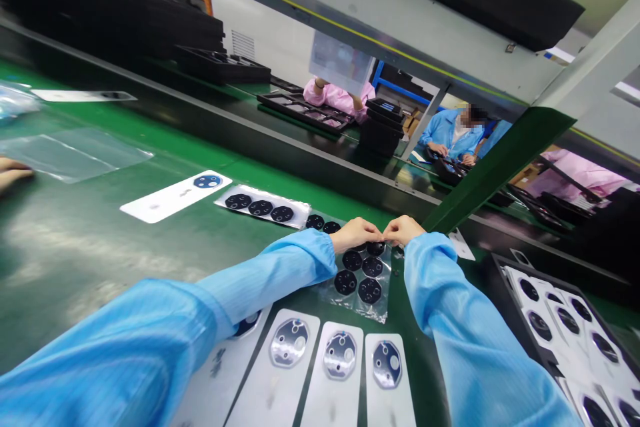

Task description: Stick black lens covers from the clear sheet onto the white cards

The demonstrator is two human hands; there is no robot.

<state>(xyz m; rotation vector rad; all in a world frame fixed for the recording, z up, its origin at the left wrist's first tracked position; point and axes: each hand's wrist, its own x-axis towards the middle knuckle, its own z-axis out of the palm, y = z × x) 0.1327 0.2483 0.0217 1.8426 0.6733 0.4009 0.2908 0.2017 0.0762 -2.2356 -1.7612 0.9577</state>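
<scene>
My left hand (356,235) and my right hand (403,231) meet fingertip to fingertip over the upper end of a clear sheet of round black stickers (370,290). Both are closed in a pinch; whatever is between the fingers is too small to make out. Part of the sheet lies behind my left sleeve. A white strip with three black stickers (261,207) lies left of my hands. Nearest me are several white rectangular panels (287,383), each with a shiny dark round piece at its far end. My left sleeve covers part of the leftmost panel.
To the right, a black tray (505,307) holds several white panels with dark round pieces. Another white panel (160,205) and a clear plastic bag (73,153) lie leftward. Another person's hand (14,173) enters there. A green post (500,170) slants beyond my right hand; co-workers sit behind.
</scene>
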